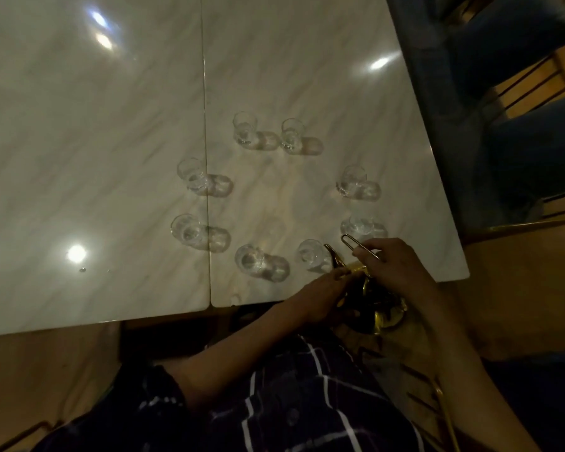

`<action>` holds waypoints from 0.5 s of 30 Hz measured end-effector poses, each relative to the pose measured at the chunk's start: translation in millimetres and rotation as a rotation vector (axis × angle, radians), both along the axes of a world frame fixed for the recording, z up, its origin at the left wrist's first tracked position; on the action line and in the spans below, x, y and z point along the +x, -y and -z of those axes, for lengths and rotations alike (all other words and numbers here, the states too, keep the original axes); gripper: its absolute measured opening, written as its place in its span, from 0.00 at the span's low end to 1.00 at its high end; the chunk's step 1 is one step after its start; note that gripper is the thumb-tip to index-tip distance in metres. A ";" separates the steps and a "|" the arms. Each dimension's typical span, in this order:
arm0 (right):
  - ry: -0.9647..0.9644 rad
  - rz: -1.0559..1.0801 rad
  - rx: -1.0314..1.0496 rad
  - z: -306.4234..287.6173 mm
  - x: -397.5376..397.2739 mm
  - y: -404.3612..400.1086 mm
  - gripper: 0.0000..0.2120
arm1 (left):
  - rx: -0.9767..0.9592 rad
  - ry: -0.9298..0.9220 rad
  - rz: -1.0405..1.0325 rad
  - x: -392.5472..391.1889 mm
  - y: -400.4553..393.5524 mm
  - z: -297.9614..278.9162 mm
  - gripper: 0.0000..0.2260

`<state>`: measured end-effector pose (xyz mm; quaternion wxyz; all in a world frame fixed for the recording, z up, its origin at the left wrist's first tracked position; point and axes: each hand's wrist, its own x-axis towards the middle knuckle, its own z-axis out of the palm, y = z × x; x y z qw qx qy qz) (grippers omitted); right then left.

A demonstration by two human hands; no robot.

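Observation:
Several small clear glasses stand in a ring on the white marble table [111, 158]; one glass [309, 254] stands nearest my hands. At the table's front right edge I hold a gold metal stand [377, 308] with thin wire loops. My left hand [320, 296] grips one gold arm of it from the left. My right hand [393, 267] pinches a wire loop [356, 244] that sticks out toward the glasses. The lower part of the stand is dark and partly hidden between my hands.
A seam [206, 158] splits the tabletop down the middle. Another person's legs in blue jeans [516, 125] stand beyond the table's right edge. Wooden floor [519, 288] lies to the right. My plaid shirt [291, 402] fills the bottom.

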<state>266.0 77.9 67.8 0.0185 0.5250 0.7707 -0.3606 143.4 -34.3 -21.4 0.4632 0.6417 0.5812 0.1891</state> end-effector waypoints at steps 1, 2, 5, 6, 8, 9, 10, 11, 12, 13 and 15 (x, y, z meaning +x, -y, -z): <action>0.011 -0.001 0.005 -1.1 -2.2 3.2 0.13 | -0.003 0.007 0.003 -0.6 3.3 -0.9 0.36; 0.020 0.001 0.008 -2.7 -4.6 6.2 0.13 | -0.007 0.010 0.009 -1.3 6.5 -1.5 0.36; 0.067 -0.012 0.031 -2.9 -8.8 11.8 0.14 | -0.023 0.017 0.034 -3.0 11.3 -3.6 0.36; 0.088 -0.023 0.043 -3.3 -10.6 13.0 0.14 | -0.034 0.017 0.047 -3.8 11.9 -4.6 0.36; 0.119 -0.023 0.061 -4.5 -14.0 14.7 0.14 | -0.052 0.009 0.072 -4.7 12.7 -8.2 0.37; 0.132 -0.018 0.067 -6.1 -15.4 15.2 0.15 | -0.054 0.009 0.080 -4.9 13.3 -10.7 0.38; 0.142 -0.015 0.072 -9.3 -16.4 15.8 0.15 | -0.053 0.011 0.086 -4.9 14.1 -13.5 0.38; 0.155 -0.012 0.071 -12.9 -16.7 16.4 0.15 | -0.049 0.013 0.089 -4.5 15.0 -16.7 0.39; 0.165 -0.012 0.071 -16.1 -16.9 16.9 0.15 | -0.044 0.015 0.091 -4.2 15.5 -19.5 0.39; 0.176 -0.012 0.073 -19.3 -16.9 17.6 0.15 | -0.034 0.015 0.093 -3.9 15.8 -22.4 0.39; 0.189 -0.012 0.081 -26.2 -17.2 19.5 0.15 | -0.020 0.018 0.096 -3.6 16.3 -29.1 0.38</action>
